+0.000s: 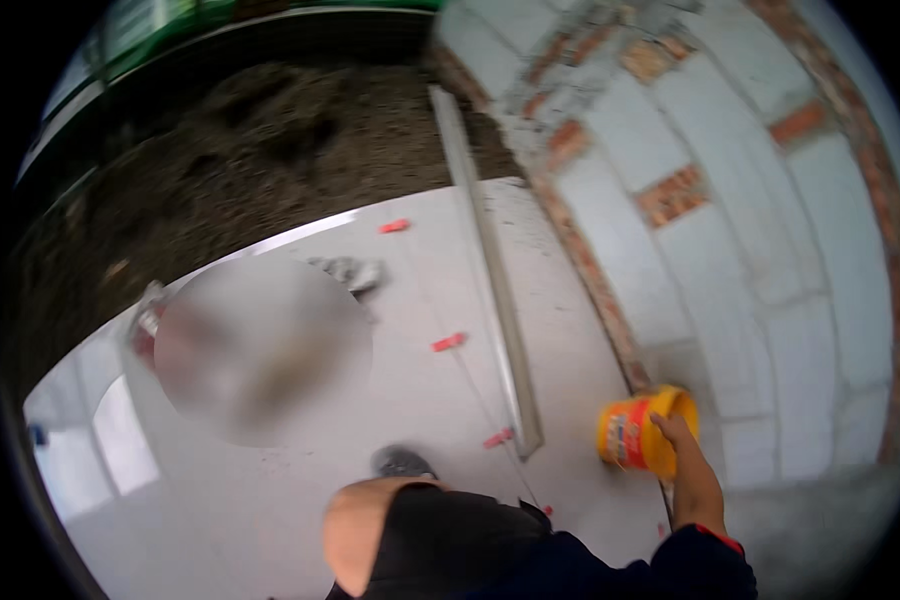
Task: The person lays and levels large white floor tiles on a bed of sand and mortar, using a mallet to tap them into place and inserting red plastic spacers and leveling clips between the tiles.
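My right hand (674, 432) is closed at the open end of a yellow bucket (613, 440) with a red label. The bucket is tilted on its side, its mouth facing right, close to the foot of the wall. Whether my fingers hold its rim or a handle, I cannot tell. My left hand is outside the view. My bare knee (352, 530) and a grey shoe (402, 461) show at the lower middle, over pale glossy floor tiles (220, 500).
Several red tile clips (449, 342) follow a joint between the tiles. A long metal straightedge (490, 270) lies beside them. Dark soil (230, 150) borders the far edge. A block wall (710, 290) with brick pieces rises at right. A blurred round patch covers the left middle.
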Demonstrator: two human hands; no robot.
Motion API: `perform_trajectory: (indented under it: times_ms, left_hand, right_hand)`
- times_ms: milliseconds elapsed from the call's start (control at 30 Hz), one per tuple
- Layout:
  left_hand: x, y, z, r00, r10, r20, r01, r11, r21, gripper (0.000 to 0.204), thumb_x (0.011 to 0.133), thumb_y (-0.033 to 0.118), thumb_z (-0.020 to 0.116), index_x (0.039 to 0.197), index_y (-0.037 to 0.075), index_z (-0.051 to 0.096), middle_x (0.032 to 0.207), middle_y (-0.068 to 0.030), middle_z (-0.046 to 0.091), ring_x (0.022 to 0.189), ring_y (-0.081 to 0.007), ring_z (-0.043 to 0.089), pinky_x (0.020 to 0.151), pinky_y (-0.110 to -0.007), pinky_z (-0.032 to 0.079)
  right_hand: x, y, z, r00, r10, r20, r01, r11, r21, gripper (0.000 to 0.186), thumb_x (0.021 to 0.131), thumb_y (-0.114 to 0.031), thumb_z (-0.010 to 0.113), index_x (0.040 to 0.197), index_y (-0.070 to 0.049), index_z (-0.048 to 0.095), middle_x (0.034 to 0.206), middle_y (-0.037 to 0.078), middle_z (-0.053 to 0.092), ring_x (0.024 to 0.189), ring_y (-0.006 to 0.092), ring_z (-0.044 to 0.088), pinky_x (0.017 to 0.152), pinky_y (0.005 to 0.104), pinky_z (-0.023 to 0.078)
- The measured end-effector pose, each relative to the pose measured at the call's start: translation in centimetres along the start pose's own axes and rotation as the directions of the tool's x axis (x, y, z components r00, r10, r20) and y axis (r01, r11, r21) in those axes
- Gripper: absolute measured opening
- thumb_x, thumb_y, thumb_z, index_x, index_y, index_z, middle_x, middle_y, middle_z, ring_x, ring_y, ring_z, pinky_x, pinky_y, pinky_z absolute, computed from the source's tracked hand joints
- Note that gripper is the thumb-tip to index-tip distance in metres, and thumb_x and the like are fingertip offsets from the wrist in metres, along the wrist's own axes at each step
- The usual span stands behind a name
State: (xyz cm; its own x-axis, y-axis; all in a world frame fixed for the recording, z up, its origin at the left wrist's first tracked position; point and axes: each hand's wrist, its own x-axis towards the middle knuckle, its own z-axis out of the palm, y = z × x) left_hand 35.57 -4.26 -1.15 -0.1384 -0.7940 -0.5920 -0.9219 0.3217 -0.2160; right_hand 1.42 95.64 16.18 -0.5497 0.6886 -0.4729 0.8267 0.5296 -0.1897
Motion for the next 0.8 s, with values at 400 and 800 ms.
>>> perform_trajectory:
  times_ms: [400, 800]
  left_hand:
    - [-6.7, 5.2, -4.1, 0.983, 0.181, 0.037, -0.184, 0.972, 0.143, 0.147, 0.056, 0.076, 0.078, 0.153, -0.008, 0.007, 0.159, -0.0329, 0.006, 0.150, -0.0441, 0.006, 0.119, -0.058, 0.008]
    - [-6.9, 6.6, 0.7, 0.932, 0.246, -0.266, -0.326, 0.891, -0.318, 0.125, 0.070, 0.066, 0.075, 0.157, 0.004, 0.010, 0.163, -0.0234, 0.002, 0.152, -0.0364, -0.002, 0.117, -0.062, 0.005]
  right_hand:
    - [-11.6, -20.1, 0.8, 0.942, -0.336, 0.007, 0.329, 0.916, -0.229, 0.060, 0.082, -0.039, 0.076, 0.122, 0.003, 0.062, 0.116, 0.024, 0.066, 0.108, 0.0346, 0.064, 0.092, 0.0424, 0.049]
    - [-44.4, -48.1, 7.4, -0.145, -0.957, 0.251, 0.970, -0.187, -0.156, 0.038, 0.081, -0.014, 0.071, 0.112, 0.005, 0.062, 0.094, 0.019, 0.071, 0.088, 0.0308, 0.070, 0.078, 0.0396, 0.053]
